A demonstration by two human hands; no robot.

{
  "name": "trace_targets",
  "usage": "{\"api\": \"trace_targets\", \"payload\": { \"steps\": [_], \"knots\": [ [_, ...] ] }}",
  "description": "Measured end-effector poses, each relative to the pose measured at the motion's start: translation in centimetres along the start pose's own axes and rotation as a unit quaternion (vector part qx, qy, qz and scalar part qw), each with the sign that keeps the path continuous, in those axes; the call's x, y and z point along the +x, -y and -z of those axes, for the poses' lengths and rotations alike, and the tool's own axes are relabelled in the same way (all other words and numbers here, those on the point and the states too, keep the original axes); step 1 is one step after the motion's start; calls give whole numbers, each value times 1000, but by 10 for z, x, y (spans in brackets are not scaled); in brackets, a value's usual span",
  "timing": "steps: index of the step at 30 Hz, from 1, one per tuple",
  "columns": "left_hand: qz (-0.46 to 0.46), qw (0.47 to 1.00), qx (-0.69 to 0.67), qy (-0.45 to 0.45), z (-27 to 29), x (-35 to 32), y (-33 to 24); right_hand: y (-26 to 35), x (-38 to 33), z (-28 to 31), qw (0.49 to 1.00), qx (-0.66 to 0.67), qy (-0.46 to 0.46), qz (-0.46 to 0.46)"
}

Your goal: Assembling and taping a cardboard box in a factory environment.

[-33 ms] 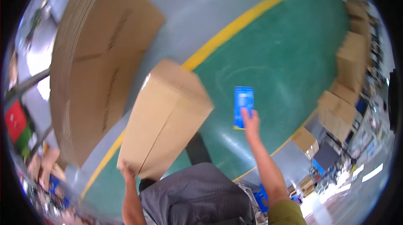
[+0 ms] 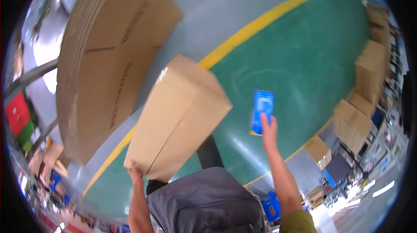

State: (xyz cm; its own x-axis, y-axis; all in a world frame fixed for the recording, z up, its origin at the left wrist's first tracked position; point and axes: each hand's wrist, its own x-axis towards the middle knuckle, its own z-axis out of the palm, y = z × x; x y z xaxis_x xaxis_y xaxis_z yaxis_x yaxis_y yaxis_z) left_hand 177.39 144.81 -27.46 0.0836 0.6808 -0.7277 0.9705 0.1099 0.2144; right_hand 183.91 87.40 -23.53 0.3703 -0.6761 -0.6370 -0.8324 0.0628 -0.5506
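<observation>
A closed brown cardboard box (image 2: pixel 178 115) with a taped seam is tilted in front of me, left of the middle. My left hand (image 2: pixel 135 172) grips its near left corner; the fingertips are partly hidden against the cardboard. Out to the right, my right hand (image 2: pixel 269 129) pinches a flat blue rectangular package (image 2: pixel 263 102) by its near end. The package has a thin yellow lower edge and is held above the green floor, apart from the box.
A tall stack of flattened cardboard cartons (image 2: pixel 117 55) stands at the left. A yellow line (image 2: pixel 269 13) crosses the green and grey floor. Several brown boxes (image 2: pixel 354 122) line the right side. A blue crate (image 2: pixel 271 207) is beside my right forearm.
The whole view has shifted slightly, so the box, the blue package and the carton stack appear a little farther right. Both hands keep their holds.
</observation>
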Motion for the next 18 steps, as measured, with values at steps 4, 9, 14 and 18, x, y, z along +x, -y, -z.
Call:
{"api": "trace_targets", "payload": {
  "steps": [4, 9, 14, 18],
  "knots": [
    [-223, 966, 53, 116, -52, -62, -55, 32, -37, 20, 997, -25, -33, 68],
    [-263, 944, 140, 144, -122, -114, -107, 87, -93, 7, 981, -32, -6, 193],
    [-420, 881, 206, 71, -119, -139, -134, 106, -136, -11, 924, -152, 210, 281],
    [-423, 815, 31, 396, -93, -221, -194, 97, -165, -34, 852, -148, 290, 409]
  ]
}}
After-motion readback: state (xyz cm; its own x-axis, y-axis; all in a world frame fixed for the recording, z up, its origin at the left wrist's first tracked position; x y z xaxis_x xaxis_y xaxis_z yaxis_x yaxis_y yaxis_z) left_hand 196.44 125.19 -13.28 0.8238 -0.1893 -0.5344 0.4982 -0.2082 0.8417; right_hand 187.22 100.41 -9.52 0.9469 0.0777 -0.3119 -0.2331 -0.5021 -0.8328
